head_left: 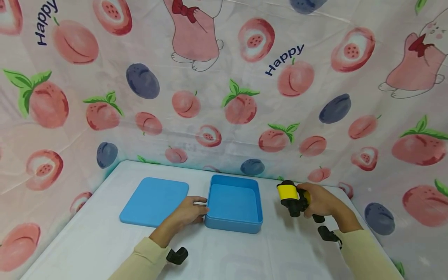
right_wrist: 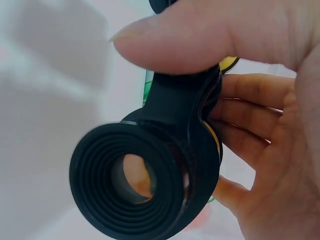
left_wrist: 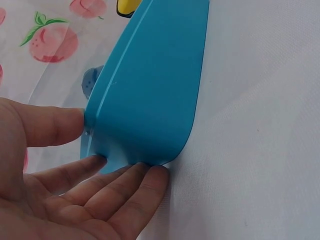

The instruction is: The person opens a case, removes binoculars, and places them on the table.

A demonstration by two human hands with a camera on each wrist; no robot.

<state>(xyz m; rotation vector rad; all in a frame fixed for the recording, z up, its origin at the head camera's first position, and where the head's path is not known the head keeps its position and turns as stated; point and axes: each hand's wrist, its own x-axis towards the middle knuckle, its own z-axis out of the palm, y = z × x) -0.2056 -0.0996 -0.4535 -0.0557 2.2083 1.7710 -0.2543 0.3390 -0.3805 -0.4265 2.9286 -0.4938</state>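
Yellow-and-black binoculars (head_left: 288, 192) are in my right hand (head_left: 322, 200), over the right part of the table. In the right wrist view the thumb presses one side of the binoculars (right_wrist: 175, 97) and the fingers reach round the other; a round black eyepiece faces the camera. My left hand (head_left: 190, 211) touches the left side of an open blue box (head_left: 232, 225) with its fingertips. Up close, the left thumb lies at the rim of the box (left_wrist: 150, 90), and the outstretched fingers rest along the lower wall and corner. The inside of the box shows nothing in it.
A flat blue lid (head_left: 154, 200) lies on the white table (head_left: 273, 252) to the left of the box. Behind the table hangs a fruit-print cloth (head_left: 210, 105), which also rises along both sides. A black wrist mount (head_left: 177, 256) sticks out from the left sleeve.
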